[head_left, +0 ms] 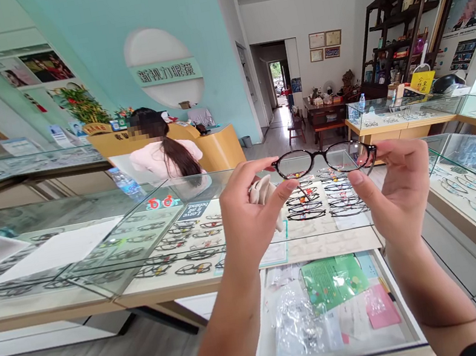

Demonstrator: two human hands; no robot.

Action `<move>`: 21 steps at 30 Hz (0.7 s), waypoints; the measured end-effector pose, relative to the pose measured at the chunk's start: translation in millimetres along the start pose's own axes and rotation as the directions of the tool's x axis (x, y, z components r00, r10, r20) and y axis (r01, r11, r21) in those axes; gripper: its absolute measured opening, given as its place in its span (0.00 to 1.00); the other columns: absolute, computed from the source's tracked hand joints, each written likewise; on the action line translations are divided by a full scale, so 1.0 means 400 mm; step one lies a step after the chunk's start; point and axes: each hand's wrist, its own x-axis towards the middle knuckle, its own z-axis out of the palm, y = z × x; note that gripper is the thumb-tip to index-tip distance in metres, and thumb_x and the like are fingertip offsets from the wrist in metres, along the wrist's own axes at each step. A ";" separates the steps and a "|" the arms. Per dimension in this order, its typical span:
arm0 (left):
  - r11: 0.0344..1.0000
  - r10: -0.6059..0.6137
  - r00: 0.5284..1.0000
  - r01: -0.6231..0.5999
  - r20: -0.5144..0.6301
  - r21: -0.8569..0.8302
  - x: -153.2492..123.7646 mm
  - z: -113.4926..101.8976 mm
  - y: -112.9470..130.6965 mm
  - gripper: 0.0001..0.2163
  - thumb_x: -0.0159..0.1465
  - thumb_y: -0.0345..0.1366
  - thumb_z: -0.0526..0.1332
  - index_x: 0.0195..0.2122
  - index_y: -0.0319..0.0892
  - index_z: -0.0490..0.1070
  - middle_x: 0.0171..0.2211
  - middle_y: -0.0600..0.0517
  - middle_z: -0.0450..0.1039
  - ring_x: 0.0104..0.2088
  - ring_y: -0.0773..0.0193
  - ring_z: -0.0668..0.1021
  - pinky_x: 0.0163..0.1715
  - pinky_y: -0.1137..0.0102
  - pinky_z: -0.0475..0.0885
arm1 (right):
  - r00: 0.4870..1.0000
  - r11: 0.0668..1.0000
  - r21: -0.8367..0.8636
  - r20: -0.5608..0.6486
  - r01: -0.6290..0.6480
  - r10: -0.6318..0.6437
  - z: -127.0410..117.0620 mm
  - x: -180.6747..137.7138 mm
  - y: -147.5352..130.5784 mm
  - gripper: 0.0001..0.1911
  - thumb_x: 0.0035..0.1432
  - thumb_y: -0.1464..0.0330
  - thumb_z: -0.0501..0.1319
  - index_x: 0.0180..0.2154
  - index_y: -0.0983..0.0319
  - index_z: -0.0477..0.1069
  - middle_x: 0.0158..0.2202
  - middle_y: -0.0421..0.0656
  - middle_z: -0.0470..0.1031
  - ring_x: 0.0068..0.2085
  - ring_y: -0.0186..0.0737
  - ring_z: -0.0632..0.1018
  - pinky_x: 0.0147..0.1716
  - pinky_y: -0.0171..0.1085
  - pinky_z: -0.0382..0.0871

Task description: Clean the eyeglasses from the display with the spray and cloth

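Being held up at the counter (166,295), the glasses (318,154) are pinched at one end by the left hand (251,215) and at the other by the right hand (399,189). A cloth (263,192) is also gripped by the left hand. Lifting seems done; the drawer (402,299) below is not yet closed. How clean the glasses are cannot be made out; their sides and the cloth are partly hidden.

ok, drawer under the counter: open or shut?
Open: the drawer juts out from the counter, with a green sheet and a pink item visible inside.
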 end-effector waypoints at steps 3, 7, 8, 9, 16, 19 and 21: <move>1.000 0.009 1.000 -0.009 -0.027 0.009 -0.001 0.002 0.001 0.21 0.60 0.56 0.78 0.48 0.49 0.85 0.39 0.52 0.81 0.30 0.66 0.73 0.31 0.69 0.71 | 0.999 0.999 0.005 0.017 -0.039 0.039 0.000 -0.004 0.000 0.18 0.64 0.63 0.72 0.53 0.52 0.71 0.45 0.42 0.73 0.46 0.46 0.80 0.53 0.54 0.76; 0.999 0.023 0.999 -0.022 -0.041 0.036 -0.001 0.004 0.000 0.22 0.61 0.57 0.77 0.48 0.48 0.85 0.39 0.51 0.81 0.32 0.64 0.75 0.33 0.68 0.73 | 0.998 0.998 -0.002 0.023 -0.064 0.064 0.001 -0.006 0.000 0.18 0.65 0.63 0.72 0.53 0.52 0.70 0.47 0.43 0.75 0.49 0.47 0.81 0.55 0.55 0.76; 0.999 0.028 0.999 -0.026 -0.045 0.044 -0.001 0.005 0.001 0.22 0.62 0.57 0.76 0.48 0.48 0.85 0.39 0.51 0.81 0.32 0.64 0.75 0.33 0.68 0.72 | 0.998 0.998 -0.003 0.023 -0.066 0.066 0.001 -0.006 0.000 0.18 0.65 0.62 0.72 0.53 0.52 0.70 0.47 0.43 0.75 0.49 0.48 0.82 0.55 0.55 0.76; 0.998 0.039 0.998 -0.036 -0.055 0.052 -0.002 0.005 0.002 0.22 0.62 0.58 0.76 0.48 0.48 0.85 0.39 0.51 0.80 0.32 0.64 0.75 0.32 0.68 0.72 | 0.997 0.997 -0.005 0.024 -0.072 0.072 0.001 -0.006 0.000 0.18 0.65 0.62 0.72 0.53 0.52 0.70 0.46 0.43 0.75 0.49 0.48 0.82 0.55 0.54 0.76; 0.979 0.194 0.971 -0.182 -0.142 0.095 -0.005 0.011 0.010 0.18 0.63 0.55 0.77 0.45 0.49 0.82 0.36 0.52 0.77 0.36 0.61 0.77 0.36 0.65 0.75 | 0.976 0.981 0.005 0.095 -0.196 0.195 -0.001 -0.002 0.006 0.12 0.67 0.63 0.69 0.49 0.54 0.71 0.43 0.41 0.79 0.47 0.45 0.80 0.54 0.50 0.73; 0.971 0.230 0.962 -0.217 -0.150 0.098 -0.006 0.011 0.012 0.17 0.63 0.52 0.77 0.45 0.49 0.81 0.37 0.52 0.78 0.37 0.61 0.78 0.35 0.65 0.75 | 0.972 0.977 0.015 0.103 -0.215 0.212 -0.001 -0.002 0.008 0.12 0.66 0.63 0.69 0.49 0.54 0.71 0.44 0.41 0.80 0.47 0.44 0.80 0.54 0.49 0.72; 0.967 0.245 0.957 -0.231 -0.157 0.106 -0.007 0.010 0.014 0.17 0.63 0.51 0.78 0.46 0.49 0.81 0.38 0.51 0.79 0.37 0.61 0.79 0.35 0.64 0.75 | 0.971 0.977 0.016 0.108 -0.215 0.212 -0.001 -0.002 0.010 0.12 0.66 0.64 0.69 0.49 0.54 0.71 0.45 0.41 0.80 0.48 0.44 0.80 0.55 0.49 0.71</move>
